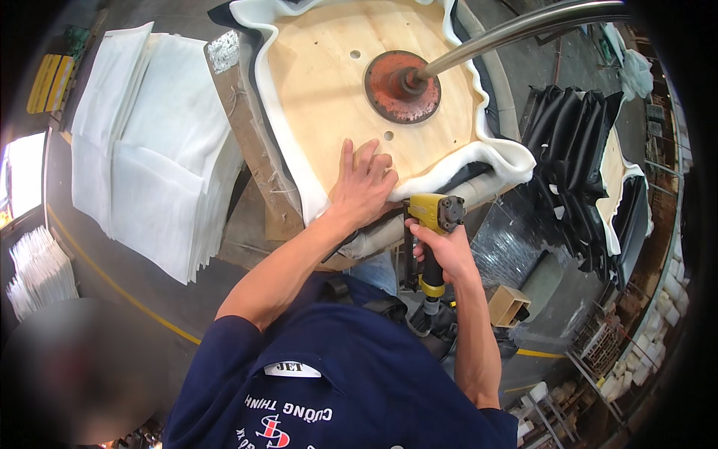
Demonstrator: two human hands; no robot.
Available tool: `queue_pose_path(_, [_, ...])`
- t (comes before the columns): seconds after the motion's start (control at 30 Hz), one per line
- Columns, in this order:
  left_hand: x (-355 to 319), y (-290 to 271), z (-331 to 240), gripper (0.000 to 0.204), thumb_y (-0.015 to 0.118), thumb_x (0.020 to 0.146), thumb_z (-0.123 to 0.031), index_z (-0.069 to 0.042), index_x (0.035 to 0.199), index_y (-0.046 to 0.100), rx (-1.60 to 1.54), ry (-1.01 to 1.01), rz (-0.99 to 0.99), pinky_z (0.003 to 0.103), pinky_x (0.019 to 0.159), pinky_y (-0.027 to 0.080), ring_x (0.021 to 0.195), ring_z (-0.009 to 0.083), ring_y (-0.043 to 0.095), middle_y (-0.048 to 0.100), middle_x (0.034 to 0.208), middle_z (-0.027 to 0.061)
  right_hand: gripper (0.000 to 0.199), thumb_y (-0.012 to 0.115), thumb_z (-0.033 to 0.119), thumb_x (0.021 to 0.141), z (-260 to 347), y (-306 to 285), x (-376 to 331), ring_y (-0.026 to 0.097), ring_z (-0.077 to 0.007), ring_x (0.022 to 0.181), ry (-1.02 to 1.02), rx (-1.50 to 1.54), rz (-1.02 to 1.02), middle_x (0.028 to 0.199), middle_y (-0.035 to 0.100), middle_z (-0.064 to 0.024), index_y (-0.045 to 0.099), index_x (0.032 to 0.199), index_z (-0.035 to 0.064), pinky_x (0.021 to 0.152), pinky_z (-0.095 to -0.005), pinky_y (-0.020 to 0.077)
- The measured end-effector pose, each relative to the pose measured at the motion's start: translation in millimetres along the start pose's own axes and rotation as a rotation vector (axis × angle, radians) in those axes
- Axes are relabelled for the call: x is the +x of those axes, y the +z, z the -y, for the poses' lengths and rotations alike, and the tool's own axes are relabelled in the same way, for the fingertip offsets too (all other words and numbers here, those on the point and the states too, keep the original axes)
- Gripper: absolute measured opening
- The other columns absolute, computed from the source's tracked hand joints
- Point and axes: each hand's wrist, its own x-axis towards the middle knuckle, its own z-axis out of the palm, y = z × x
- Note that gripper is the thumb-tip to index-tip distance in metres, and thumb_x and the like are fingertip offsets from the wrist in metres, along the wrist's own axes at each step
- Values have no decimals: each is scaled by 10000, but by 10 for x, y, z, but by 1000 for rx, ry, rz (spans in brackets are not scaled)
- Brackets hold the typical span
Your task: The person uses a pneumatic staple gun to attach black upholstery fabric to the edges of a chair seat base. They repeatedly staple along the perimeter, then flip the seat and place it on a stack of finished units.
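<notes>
Head view: the right hand [450, 253] has its grip clenched around the black handle of a yellow-and-black staple gun [428, 212], in front of the person's body at the near edge of a wooden panel [314, 82]. The gun's handle, its long axis, runs from the yellow head back toward the person, ending at a hose fitting [431, 305]. The round end cap faces right and up, and the nose side points left, toward the panel's near edge; whether it touches, I cannot tell.

The left hand [365, 183] has its grip released, fingers spread and pointing away from the person, over the panel's near part. White padding [283, 120] wraps the panel's edges, with dark cover material [263, 123] outside it. A red disc [407, 93] on a metal rod [516, 36] rests on the panel. All this lies on a brown surface [254, 138].

To the left is a stack of white sheets [161, 142]; to the right, a pile of black covers [572, 157]. A small box [508, 305] sits nearer, at right.
</notes>
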Motion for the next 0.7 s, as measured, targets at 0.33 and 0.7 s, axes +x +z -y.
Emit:
queue_pose_path(0.33, [-11, 1, -3, 622, 896, 640, -433, -86, 1072, 612, 17, -9, 4, 750, 1151, 199, 1410, 397, 312, 468, 1274, 97, 221, 749, 112, 903, 36, 126, 78, 636, -130, 577, -18, -104, -62, 859, 685, -71, 666, 1049, -32, 498, -290, 525])
queue_pose_path(0.7, [-40, 85, -30, 616, 881, 650, -435, -99, 1093, 615, 41, -14, 54, 751, 1162, 187, 1420, 407, 306, 463, 1296, 102, 318, 735, 70, 883, -21, 146, 105, 625, -145, 556, 38, -164, -56, 876, 692, -69, 614, 1161, -26, 500, -303, 523])
